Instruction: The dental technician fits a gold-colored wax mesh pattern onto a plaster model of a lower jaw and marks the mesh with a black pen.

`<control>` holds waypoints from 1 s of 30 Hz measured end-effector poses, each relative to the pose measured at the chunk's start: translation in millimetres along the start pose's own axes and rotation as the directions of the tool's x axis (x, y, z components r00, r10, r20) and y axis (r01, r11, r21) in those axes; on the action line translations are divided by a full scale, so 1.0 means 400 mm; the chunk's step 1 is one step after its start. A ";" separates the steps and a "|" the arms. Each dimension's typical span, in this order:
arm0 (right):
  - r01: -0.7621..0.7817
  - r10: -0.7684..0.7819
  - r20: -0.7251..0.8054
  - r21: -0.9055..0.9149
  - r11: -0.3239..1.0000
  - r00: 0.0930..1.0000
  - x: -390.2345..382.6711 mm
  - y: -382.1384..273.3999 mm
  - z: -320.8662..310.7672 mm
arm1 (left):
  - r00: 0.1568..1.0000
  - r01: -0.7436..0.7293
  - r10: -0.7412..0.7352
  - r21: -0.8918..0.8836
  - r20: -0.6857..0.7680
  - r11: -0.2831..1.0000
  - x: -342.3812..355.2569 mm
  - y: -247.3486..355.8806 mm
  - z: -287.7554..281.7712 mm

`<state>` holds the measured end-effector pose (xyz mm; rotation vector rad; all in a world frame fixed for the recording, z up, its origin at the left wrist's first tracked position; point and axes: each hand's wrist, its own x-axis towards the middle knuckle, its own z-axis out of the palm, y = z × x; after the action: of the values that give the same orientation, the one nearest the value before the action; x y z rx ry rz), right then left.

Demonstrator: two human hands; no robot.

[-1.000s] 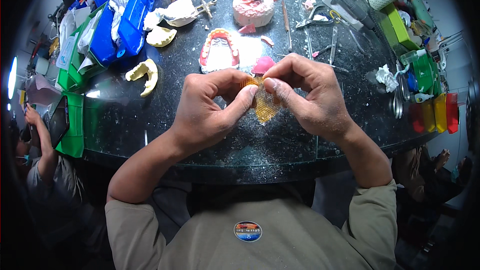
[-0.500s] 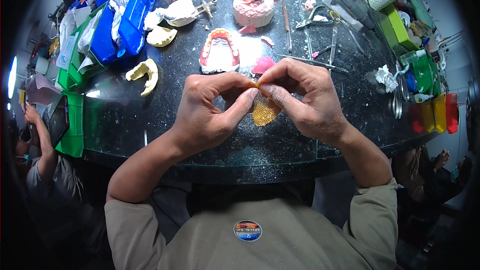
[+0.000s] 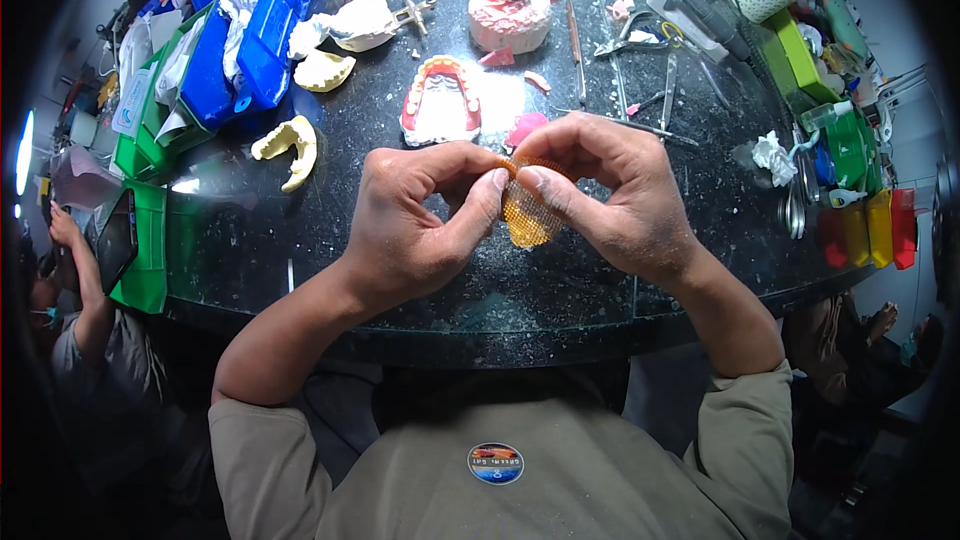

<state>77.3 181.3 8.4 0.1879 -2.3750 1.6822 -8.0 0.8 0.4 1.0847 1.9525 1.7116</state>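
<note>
A small piece of gold-coloured metal mesh (image 3: 527,218) hangs between my two hands above the dark worktop. My left hand (image 3: 425,215) pinches its left upper edge between thumb and forefinger. On the other side, my right hand (image 3: 610,195) grips the upper right of the mesh the same way, and the fingers hide part of it. Just beyond the fingertips lies a pink, wax-like lump (image 3: 527,127). A denture model with teeth set in red wax (image 3: 441,100) rests on the worktop, past my left hand.
A round plaster-filled flask (image 3: 509,15) stands farther back. To the left lie a horseshoe-shaped cream plaster model (image 3: 290,150) and blue bins (image 3: 265,40). Tweezers (image 3: 668,90), scissors and carving tools lie right of centre. Crumpled tissue (image 3: 775,158) is at the right, near coloured bins (image 3: 880,225).
The mesh has turned slightly between my fingers, and more of its upper part shows by my right thumb. Both hands stay nearly in place, still pinching it.
</note>
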 end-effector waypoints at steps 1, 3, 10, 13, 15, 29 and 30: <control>0.027 -0.026 0.021 -0.033 0.999 0.999 0.001 0.000 0.003 | 1.000 -0.007 0.006 0.049 0.017 0.999 -0.001 0.001 -0.001; 0.031 -0.031 -0.003 -0.030 0.999 1.000 -0.003 0.000 0.010 | 0.999 -0.030 0.028 0.089 0.025 0.996 -0.002 0.004 0.000; -0.024 0.028 -0.064 0.067 0.997 0.998 -0.002 -0.001 0.024 | 0.998 -0.052 0.053 0.074 -0.017 0.996 -0.004 -0.004 0.011; 0.068 -0.068 -0.032 -0.009 0.998 0.997 0.002 0.008 0.014 | 0.997 -0.072 0.073 0.074 -0.006 0.995 -0.005 0.000 0.012; 0.078 -0.079 -0.031 -0.019 0.997 0.996 0.002 0.006 0.012 | 0.999 -0.047 0.047 0.041 -0.007 0.998 -0.005 -0.001 0.011; 0.067 -0.069 -0.017 -0.074 0.995 0.997 -0.003 -0.007 0.022 | 0.998 -0.055 0.055 0.116 0.004 0.992 -0.005 0.001 0.004; 0.116 -0.118 -0.018 -0.095 0.989 0.993 -0.003 -0.002 0.023 | 0.997 -0.074 0.073 0.139 0.012 0.988 -0.004 0.003 0.004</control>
<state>77.8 172.1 6.0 0.2846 -2.3698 1.5095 -5.5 0.7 0.8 1.2233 2.0785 1.6264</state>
